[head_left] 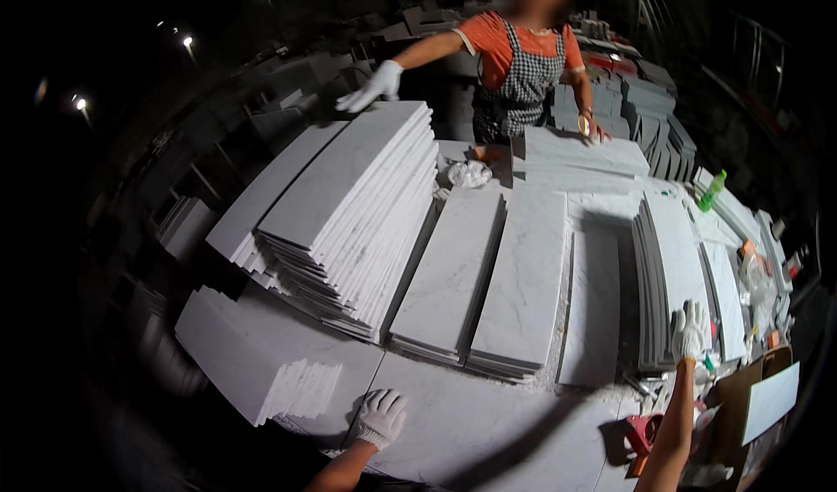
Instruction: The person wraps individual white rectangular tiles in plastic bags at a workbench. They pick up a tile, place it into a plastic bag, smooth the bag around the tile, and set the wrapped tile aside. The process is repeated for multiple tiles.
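My gloved left hand [380, 418] lay palm down at the near edge of the white worktop [436, 427], fingers extended and slightly spread; its palm was hidden from above. To its left, a fanned pile of marble tiles [228, 346] occupied the near left corner, its underside lost in darkness. My gloved right hand [690, 328] reached toward the right edge, fingers extended and a little parted over the near end of a marble tile stack [671, 244]; I could not tell how firmly its covered palm pressed.

Between the hands, left to right, stood a tall tile stack [349, 174], two lower stacks [449, 270] [526, 278] and a lower-lying slab [595, 309], partly shadowed. Beyond the far edge stood a co-worker [534, 74] in a checked apron, head blurred, with one white-gloved hand [377, 87] at the tall stack's far end and the other hand [598, 131] at a far stack [580, 156].

A green bottle [712, 190] stood along the right edge. Near the right corner, my right forearm [670, 427] partly hid a red object [643, 431] of unclear kind; the picture's dark rim obscured the surroundings.
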Motion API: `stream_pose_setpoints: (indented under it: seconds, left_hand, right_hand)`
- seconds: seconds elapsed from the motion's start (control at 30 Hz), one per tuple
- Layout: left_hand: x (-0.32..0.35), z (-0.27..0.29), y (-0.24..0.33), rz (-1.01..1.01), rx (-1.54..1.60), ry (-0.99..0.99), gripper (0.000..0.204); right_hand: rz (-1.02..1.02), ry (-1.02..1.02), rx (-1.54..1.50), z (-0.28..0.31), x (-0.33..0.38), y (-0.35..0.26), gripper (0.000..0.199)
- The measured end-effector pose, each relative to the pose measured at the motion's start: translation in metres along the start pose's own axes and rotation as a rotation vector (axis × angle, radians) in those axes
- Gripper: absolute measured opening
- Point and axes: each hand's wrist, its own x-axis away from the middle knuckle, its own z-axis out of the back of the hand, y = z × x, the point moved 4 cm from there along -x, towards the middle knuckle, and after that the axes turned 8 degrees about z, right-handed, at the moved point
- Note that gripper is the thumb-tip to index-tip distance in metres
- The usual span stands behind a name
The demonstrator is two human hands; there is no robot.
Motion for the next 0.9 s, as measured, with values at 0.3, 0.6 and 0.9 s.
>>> stream_pose_setpoints:
  seconds: [0.3,0.6,0.9]
  left_hand:
    - [0.003,0.003,0.000,0.025,0.003,-0.017,0.037]
    - [0.007,0.003,-0.005,0.010,-0.005,0.001,0.038]
    - [0.001,0.007,-0.001,0.014,0.025,-0.012,0.038]
  right_hand:
    - [-0.009,-0.021,-0.008,0.005,-0.003,-0.010,0.056]
    - [0.004,-0.025,0.003,-0.001,-0.002,-0.010,0.056]
    - [-0.006,-0.020,-0.021,0.004,-0.002,-0.012,0.056]
